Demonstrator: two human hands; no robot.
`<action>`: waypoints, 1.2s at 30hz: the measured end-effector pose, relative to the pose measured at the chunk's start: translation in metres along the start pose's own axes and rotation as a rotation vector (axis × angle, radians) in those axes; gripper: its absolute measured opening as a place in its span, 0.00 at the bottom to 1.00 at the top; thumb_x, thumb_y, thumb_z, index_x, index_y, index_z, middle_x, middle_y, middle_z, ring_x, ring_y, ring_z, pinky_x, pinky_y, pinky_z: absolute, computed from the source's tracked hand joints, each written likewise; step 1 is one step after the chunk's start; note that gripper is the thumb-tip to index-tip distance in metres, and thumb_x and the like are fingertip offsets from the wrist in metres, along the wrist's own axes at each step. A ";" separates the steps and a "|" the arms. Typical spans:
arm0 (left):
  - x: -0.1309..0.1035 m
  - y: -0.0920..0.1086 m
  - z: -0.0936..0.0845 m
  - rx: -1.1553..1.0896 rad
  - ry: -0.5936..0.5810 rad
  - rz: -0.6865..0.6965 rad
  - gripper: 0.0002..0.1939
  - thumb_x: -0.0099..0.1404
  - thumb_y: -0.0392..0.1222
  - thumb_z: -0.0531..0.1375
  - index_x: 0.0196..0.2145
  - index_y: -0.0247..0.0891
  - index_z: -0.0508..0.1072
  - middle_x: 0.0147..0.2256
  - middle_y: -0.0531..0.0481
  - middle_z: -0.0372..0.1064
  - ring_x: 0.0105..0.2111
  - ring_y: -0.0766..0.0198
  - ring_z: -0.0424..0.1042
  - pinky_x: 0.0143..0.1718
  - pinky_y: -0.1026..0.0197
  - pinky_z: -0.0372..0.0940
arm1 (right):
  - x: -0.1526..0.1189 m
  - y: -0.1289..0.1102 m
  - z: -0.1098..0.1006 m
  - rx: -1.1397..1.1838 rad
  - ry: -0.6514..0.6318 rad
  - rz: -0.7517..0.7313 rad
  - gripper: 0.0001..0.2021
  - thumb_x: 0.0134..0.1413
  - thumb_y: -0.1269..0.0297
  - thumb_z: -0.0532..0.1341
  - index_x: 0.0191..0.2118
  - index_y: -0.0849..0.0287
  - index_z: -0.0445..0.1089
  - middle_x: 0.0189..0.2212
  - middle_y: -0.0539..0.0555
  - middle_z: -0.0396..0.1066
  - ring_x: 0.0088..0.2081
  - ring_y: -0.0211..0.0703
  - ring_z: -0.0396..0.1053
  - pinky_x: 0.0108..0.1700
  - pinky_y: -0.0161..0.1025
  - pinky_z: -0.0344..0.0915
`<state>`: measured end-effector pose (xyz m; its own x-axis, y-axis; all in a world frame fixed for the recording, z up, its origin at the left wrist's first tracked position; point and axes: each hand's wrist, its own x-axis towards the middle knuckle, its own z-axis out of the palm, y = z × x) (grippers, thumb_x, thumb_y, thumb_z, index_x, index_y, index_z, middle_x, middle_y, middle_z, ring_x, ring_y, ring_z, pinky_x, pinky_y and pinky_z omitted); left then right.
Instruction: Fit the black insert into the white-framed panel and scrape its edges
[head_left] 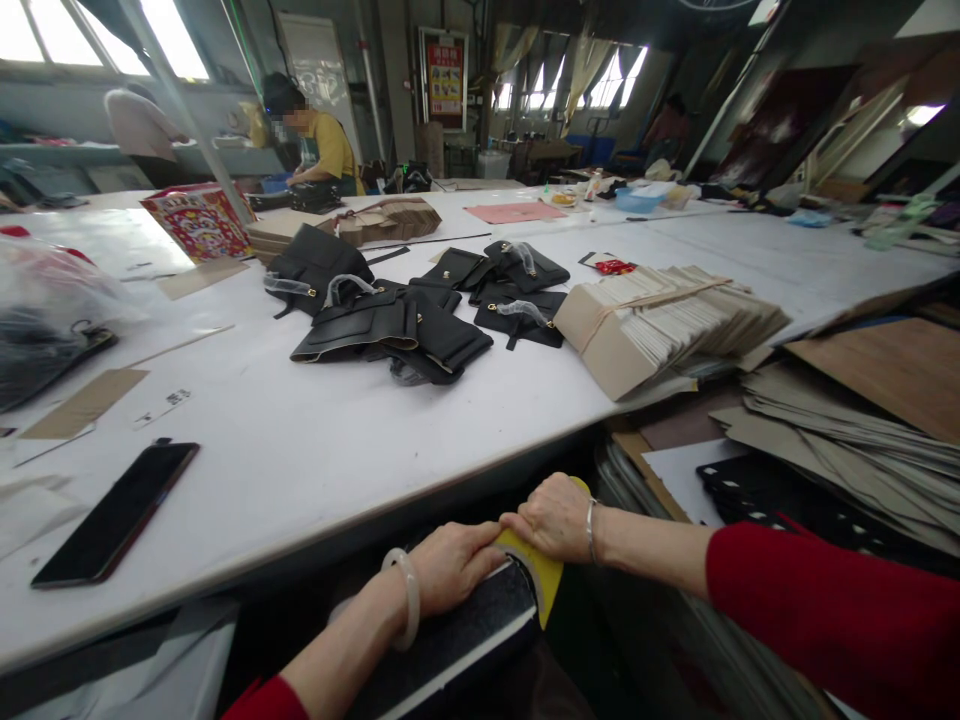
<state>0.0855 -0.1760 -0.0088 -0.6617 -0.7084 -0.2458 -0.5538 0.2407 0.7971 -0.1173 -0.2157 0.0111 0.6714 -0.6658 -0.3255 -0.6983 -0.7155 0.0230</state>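
Below the table's front edge, my right hand (553, 518) is closed over a yellow curved piece (551, 588), which wraps the end of a dark block-shaped piece (480, 618) with a white edge line. What the yellow piece is, I cannot make out. My left hand (454, 568) lies over the dark piece and grips its upper side. Its fingertips meet the right hand at the yellow piece, and the fingers on the far side are hidden. Nearest on the tabletop, several black leather bags (360, 325) with plastic-wrapped handles lie in a heap.
The white table (337, 440) holds a phone (120, 512), a banded stack of cardboard pieces (667, 315), a red patterned bag (196, 225) and a plastic bag (52, 300). Board sheets (847, 440) are piled at right. A person in yellow (330, 150) works across the table.
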 end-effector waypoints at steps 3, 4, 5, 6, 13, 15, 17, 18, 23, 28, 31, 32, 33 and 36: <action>0.000 0.002 -0.001 0.013 0.001 0.004 0.16 0.71 0.49 0.47 0.41 0.41 0.71 0.36 0.50 0.72 0.35 0.61 0.71 0.37 0.64 0.61 | -0.003 -0.004 0.001 0.011 0.006 0.038 0.32 0.69 0.53 0.39 0.30 0.59 0.78 0.28 0.60 0.78 0.32 0.52 0.76 0.32 0.41 0.62; -0.001 0.002 -0.001 0.018 0.003 0.002 0.15 0.71 0.49 0.48 0.41 0.41 0.71 0.35 0.50 0.72 0.34 0.61 0.71 0.37 0.64 0.61 | -0.004 -0.005 0.002 0.016 0.009 0.051 0.32 0.69 0.53 0.39 0.30 0.59 0.78 0.28 0.60 0.78 0.32 0.52 0.76 0.32 0.41 0.62; -0.001 0.003 -0.001 0.021 0.004 0.000 0.15 0.70 0.49 0.48 0.40 0.41 0.71 0.35 0.50 0.72 0.34 0.60 0.71 0.37 0.64 0.61 | -0.005 -0.006 0.003 0.022 0.011 0.064 0.33 0.69 0.53 0.39 0.30 0.59 0.78 0.28 0.60 0.78 0.31 0.52 0.76 0.32 0.41 0.62; -0.001 0.003 -0.001 0.023 0.005 -0.002 0.15 0.70 0.49 0.48 0.40 0.41 0.72 0.34 0.50 0.72 0.34 0.60 0.71 0.36 0.63 0.61 | -0.007 -0.008 0.005 0.029 0.014 0.078 0.33 0.69 0.53 0.39 0.30 0.59 0.78 0.28 0.60 0.78 0.31 0.52 0.76 0.32 0.41 0.62; -0.004 0.008 0.001 -0.031 -0.003 -0.007 0.18 0.70 0.50 0.48 0.43 0.41 0.73 0.37 0.49 0.74 0.36 0.58 0.72 0.39 0.62 0.62 | -0.019 -0.024 0.013 0.074 0.026 0.195 0.33 0.69 0.54 0.38 0.30 0.59 0.78 0.28 0.61 0.78 0.32 0.52 0.76 0.33 0.41 0.64; -0.005 0.009 0.001 -0.066 -0.011 -0.011 0.19 0.70 0.50 0.48 0.47 0.43 0.73 0.40 0.50 0.75 0.39 0.58 0.72 0.42 0.62 0.62 | -0.023 -0.029 0.014 0.083 0.032 0.227 0.33 0.69 0.55 0.39 0.30 0.59 0.78 0.28 0.61 0.78 0.32 0.52 0.77 0.33 0.40 0.64; -0.007 0.008 0.001 -0.106 -0.016 -0.027 0.20 0.70 0.51 0.47 0.51 0.44 0.73 0.42 0.51 0.75 0.40 0.58 0.72 0.44 0.62 0.62 | -0.027 -0.034 0.014 0.092 0.037 0.252 0.33 0.69 0.55 0.39 0.30 0.60 0.78 0.28 0.61 0.78 0.32 0.52 0.77 0.33 0.41 0.64; -0.006 0.007 0.001 -0.130 -0.017 -0.041 0.22 0.70 0.51 0.46 0.52 0.44 0.73 0.42 0.51 0.75 0.41 0.58 0.72 0.45 0.61 0.62 | -0.028 -0.036 0.015 0.097 0.038 0.260 0.33 0.69 0.55 0.39 0.29 0.60 0.78 0.28 0.62 0.77 0.32 0.53 0.77 0.33 0.41 0.65; 0.001 -0.001 -0.003 -0.257 -0.011 -0.121 0.23 0.66 0.47 0.49 0.51 0.38 0.75 0.41 0.50 0.76 0.41 0.59 0.70 0.44 0.62 0.63 | -0.033 -0.038 0.017 0.135 0.040 0.270 0.34 0.69 0.54 0.38 0.29 0.61 0.78 0.27 0.64 0.77 0.32 0.56 0.77 0.33 0.43 0.65; 0.017 -0.008 -0.003 -0.313 -0.011 -0.252 0.23 0.53 0.43 0.57 0.45 0.35 0.79 0.19 0.55 0.67 0.20 0.68 0.57 0.24 0.64 0.55 | -0.033 -0.038 0.018 0.236 0.057 0.276 0.34 0.68 0.54 0.38 0.28 0.63 0.77 0.28 0.68 0.76 0.32 0.61 0.76 0.33 0.47 0.64; 0.022 -0.011 -0.004 -0.375 -0.008 -0.283 0.23 0.50 0.43 0.59 0.43 0.34 0.80 0.21 0.54 0.70 0.21 0.68 0.58 0.24 0.65 0.56 | -0.037 -0.035 0.026 0.363 0.070 0.292 0.34 0.67 0.53 0.37 0.26 0.62 0.76 0.27 0.68 0.76 0.32 0.60 0.74 0.34 0.47 0.61; 0.023 -0.012 -0.005 -0.397 -0.004 -0.287 0.23 0.50 0.44 0.59 0.43 0.34 0.80 0.24 0.52 0.72 0.23 0.67 0.61 0.26 0.65 0.58 | -0.040 -0.033 0.031 0.425 0.074 0.299 0.34 0.67 0.52 0.37 0.24 0.61 0.74 0.25 0.67 0.75 0.31 0.57 0.74 0.34 0.46 0.60; 0.023 -0.012 -0.006 -0.416 -0.003 -0.287 0.23 0.50 0.44 0.59 0.43 0.34 0.80 0.27 0.51 0.74 0.25 0.65 0.64 0.29 0.64 0.61 | -0.042 -0.030 0.036 0.500 0.074 0.310 0.34 0.66 0.50 0.37 0.22 0.60 0.71 0.23 0.64 0.74 0.29 0.54 0.72 0.33 0.44 0.58; 0.021 -0.011 -0.008 -0.439 -0.008 -0.291 0.23 0.50 0.45 0.60 0.43 0.36 0.80 0.31 0.51 0.77 0.29 0.62 0.68 0.34 0.63 0.64 | -0.051 -0.018 0.049 0.786 0.052 0.364 0.36 0.63 0.41 0.31 0.17 0.58 0.58 0.17 0.55 0.64 0.23 0.42 0.63 0.28 0.39 0.56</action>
<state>0.0815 -0.1990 -0.0180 -0.5171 -0.6988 -0.4942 -0.4524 -0.2670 0.8509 -0.1512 -0.1586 -0.0188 0.3700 -0.8475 -0.3805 -0.8281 -0.1153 -0.5486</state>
